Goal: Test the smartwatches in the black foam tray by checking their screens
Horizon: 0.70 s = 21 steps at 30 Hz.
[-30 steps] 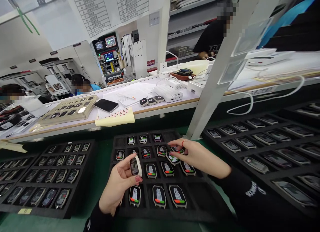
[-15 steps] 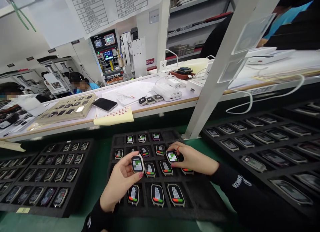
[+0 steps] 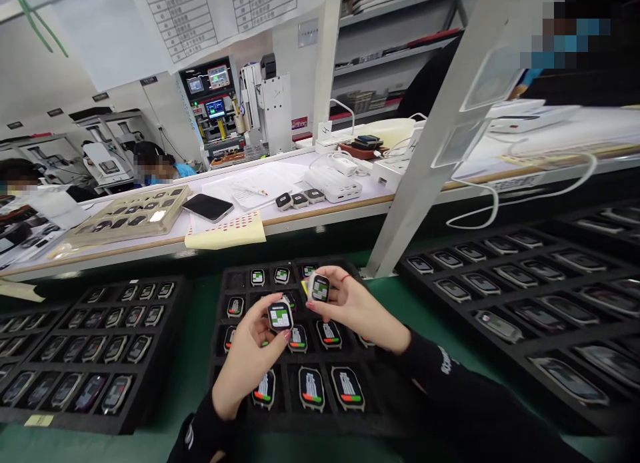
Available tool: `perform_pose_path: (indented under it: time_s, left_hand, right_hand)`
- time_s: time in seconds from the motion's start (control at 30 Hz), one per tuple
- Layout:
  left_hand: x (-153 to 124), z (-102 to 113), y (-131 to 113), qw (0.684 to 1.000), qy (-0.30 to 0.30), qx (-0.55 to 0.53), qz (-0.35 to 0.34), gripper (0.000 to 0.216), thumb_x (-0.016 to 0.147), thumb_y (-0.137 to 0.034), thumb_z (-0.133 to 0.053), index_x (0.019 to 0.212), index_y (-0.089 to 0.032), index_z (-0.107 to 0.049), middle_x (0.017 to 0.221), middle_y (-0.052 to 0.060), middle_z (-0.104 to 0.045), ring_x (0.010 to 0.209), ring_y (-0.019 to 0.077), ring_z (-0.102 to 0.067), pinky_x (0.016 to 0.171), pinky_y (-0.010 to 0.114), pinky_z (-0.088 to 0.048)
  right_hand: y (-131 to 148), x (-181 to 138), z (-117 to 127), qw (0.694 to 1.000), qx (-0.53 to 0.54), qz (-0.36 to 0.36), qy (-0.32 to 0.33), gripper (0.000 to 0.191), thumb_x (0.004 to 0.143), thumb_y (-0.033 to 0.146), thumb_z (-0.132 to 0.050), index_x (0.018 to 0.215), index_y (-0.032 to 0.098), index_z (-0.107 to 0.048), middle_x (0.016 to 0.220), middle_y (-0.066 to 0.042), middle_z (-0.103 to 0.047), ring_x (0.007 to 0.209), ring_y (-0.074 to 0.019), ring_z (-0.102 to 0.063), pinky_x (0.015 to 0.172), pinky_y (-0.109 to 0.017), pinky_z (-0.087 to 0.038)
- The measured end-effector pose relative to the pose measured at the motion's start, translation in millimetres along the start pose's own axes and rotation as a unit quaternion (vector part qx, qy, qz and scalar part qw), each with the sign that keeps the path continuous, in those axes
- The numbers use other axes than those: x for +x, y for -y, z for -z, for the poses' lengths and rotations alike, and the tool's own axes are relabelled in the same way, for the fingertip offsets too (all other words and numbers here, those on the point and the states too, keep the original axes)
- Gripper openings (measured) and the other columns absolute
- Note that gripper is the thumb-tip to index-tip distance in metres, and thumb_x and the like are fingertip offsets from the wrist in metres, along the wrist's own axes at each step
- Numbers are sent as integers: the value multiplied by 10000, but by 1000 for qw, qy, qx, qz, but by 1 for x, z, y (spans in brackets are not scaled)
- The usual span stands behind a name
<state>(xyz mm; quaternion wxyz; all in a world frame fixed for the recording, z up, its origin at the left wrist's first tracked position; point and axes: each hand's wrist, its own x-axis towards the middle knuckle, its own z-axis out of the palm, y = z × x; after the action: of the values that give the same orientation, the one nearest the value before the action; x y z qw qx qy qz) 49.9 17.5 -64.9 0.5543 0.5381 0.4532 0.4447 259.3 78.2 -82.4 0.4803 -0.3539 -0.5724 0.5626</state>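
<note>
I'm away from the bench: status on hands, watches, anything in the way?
Left hand holding a lit watch. Right hand holding a second watch, also lit. In the way: hands partly hide the black tray beneath.

Two watches (image 3: 280, 316), screens showing green, above tray (image 3: 325, 422).

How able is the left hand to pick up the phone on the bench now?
Probably not: the left hand already holds a watch, so it would likely need freeing first, though nothing covers the phone.
</note>
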Motion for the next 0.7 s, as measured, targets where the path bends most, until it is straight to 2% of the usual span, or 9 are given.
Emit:
perform_pose_path:
  time_s: [0.1,0.2,0.4,0.57,0.7]
  left_hand:
    - [0,-1,0,1000,-15,-6,-11,514,819,-282,-713,1305,-248,-550,1223,89,-616,1017,204,-600,800,259,-495]
    - [-1,1,-2,999,-33,-7,-10,493,805,-298,-724,1273,-242,-577,1233,91,-614,1027,215,-603,801,272,-498]
    - [2,10,2,997,-62,34,6,432,861,-386,-649,1265,-243,-592,1184,89,-635,893,195,-621,794,303,-503]
    - [6,8,8,998,-25,56,19,369,885,-443,-593,1164,-217,-676,1072,90,-672,792,193,-604,654,277,-508]
    - [3,6,8,996,-31,82,16,354,882,-418,-593,1152,-213,-693,1016,90,-692,752,196,-604,603,268,-481]
  right_hand:
    - [-3,4,-14,1000,18,17,20,553,700,421,-866,1044,217,-484,1047,-48,-554,848,-203,-621,662,-287,-587]
    - [-8,4,-21,998,31,23,47,515,713,364,-851,1054,216,-495,1025,-33,-558,873,-199,-626,802,-328,-566]
    - [-2,-9,-31,996,-13,13,90,441,769,286,-775,1116,214,-512,976,-35,-613,831,-213,-642,737,-328,-563]
    - [2,-13,-37,990,-93,82,73,368,764,246,-727,1101,223,-581,1094,-55,-597,937,-246,-623,728,-331,-559]
    - [-3,-11,-37,977,-162,120,75,364,785,241,-677,1145,243,-624,1140,-66,-579,858,-239,-616,658,-329,-555]
